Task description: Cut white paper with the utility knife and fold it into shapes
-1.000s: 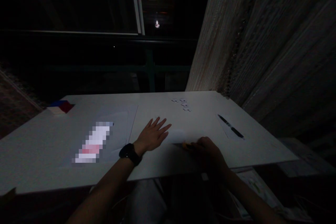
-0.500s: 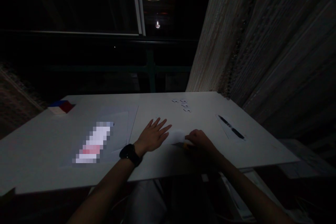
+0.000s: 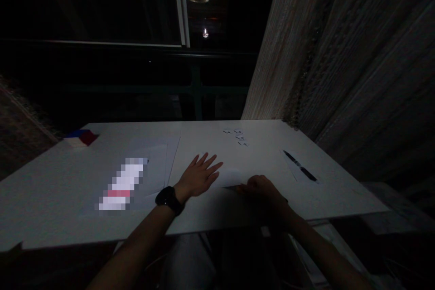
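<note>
Fingers spread, my left hand (image 3: 199, 176) lies palm down on the white table (image 3: 200, 215) and on the near side of a small pale paper (image 3: 231, 176). A dark watch (image 3: 169, 199) is on that wrist. Just right of it, my right hand (image 3: 261, 186) is closed round the orange-yellow handle of a tool with a pointed dark blade (image 3: 231, 188). The blade points left toward my left hand, at the paper's near edge. Deep shadow hides most of the handle; whether it is a knife or scissors I cannot tell.
Several small paper pieces with dark marks (image 3: 239, 137) lie farther back. A black pen (image 3: 301, 166) rests on a paper slip at right. To the left are larger sheets (image 3: 156, 154), a lit, blurred-out screen (image 3: 122, 183) and a red, white and blue cube (image 3: 80, 138).
My right hand has shifted slightly down and right, its fingers now closer round the tool's handle. My left hand has stayed in place.
</note>
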Tool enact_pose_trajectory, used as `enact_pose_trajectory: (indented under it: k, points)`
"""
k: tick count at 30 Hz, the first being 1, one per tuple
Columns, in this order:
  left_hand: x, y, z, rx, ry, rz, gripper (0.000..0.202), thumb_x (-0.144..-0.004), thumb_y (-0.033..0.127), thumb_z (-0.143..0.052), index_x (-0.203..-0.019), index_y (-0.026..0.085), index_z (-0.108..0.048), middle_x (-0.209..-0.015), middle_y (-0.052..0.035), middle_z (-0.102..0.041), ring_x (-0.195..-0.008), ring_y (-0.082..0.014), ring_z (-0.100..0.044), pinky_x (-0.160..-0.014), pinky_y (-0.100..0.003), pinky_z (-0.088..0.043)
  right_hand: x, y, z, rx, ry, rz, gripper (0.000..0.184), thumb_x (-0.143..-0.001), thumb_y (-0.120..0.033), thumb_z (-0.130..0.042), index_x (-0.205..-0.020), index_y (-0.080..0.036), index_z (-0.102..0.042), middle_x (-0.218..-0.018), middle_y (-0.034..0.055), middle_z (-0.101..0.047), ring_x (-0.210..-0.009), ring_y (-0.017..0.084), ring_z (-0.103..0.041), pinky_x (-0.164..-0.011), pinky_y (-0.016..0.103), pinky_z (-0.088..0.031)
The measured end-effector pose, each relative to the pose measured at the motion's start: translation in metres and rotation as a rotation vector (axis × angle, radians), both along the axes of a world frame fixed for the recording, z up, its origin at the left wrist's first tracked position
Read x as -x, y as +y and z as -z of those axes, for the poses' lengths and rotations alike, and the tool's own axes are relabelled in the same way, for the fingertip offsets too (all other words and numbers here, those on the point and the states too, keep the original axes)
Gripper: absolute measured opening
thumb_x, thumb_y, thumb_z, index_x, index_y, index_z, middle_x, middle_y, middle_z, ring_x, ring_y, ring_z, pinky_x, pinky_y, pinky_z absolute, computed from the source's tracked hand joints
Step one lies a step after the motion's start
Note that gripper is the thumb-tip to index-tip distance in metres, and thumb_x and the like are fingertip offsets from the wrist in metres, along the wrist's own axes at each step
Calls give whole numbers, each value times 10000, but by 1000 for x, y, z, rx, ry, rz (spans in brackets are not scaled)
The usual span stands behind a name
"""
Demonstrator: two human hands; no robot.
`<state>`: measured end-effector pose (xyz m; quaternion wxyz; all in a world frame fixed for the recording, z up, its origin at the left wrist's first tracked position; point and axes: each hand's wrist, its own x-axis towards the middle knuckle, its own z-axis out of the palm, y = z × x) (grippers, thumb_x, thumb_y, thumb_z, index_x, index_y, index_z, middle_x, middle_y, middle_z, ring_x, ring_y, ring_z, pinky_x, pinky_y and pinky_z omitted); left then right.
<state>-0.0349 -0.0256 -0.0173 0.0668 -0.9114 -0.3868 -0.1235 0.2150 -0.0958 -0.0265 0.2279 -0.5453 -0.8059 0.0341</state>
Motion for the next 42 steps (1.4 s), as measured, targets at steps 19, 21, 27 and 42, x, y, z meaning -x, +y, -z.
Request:
enact_pose_trajectory:
  k: [19,21,27,42]
  points:
    - [-1,0,-1,33,-1,-7,462,-908,452,-193,-1353,354,-266,-1431,24,-282,-1330,-224,-173,-1063,-474,-145,10,-2,5,-96,-122,-62,170,-806,-265,-491,-815,-226,-656,-719,50,-564,-665,153,-453,-551,247,-302]
    - [-1,0,-1,36,0,-3,463,-907,454,-192,-1353,355,-268,-1433,26,-277,-1331,-226,-171,-1062,-475,-146,13,-3,4,-131,-139,-76,175,-806,-227,-485,-796,-204,-659,-711,57,-556,-661,153,-440,-542,247,-286]
    - [-1,0,-1,23,-9,-7,462,-906,453,-198,-1353,356,-269,-1431,24,-283,-1331,-223,-172,-1064,-469,-147,20,-1,4,-179,-133,-136,170,-796,-172,-489,-805,-183,-659,-730,59,-543,-689,146,-427,-572,245,-277]
    - [0,-1,-3,47,-21,-7,453,-916,426,-173,-1351,351,-275,-1430,29,-283,-1330,-210,-175,-1068,-452,-142,14,5,8,-206,-114,-241,179,-800,-182,-513,-928,-220,-631,-882,70,-599,-723,153,-482,-600,253,-341]
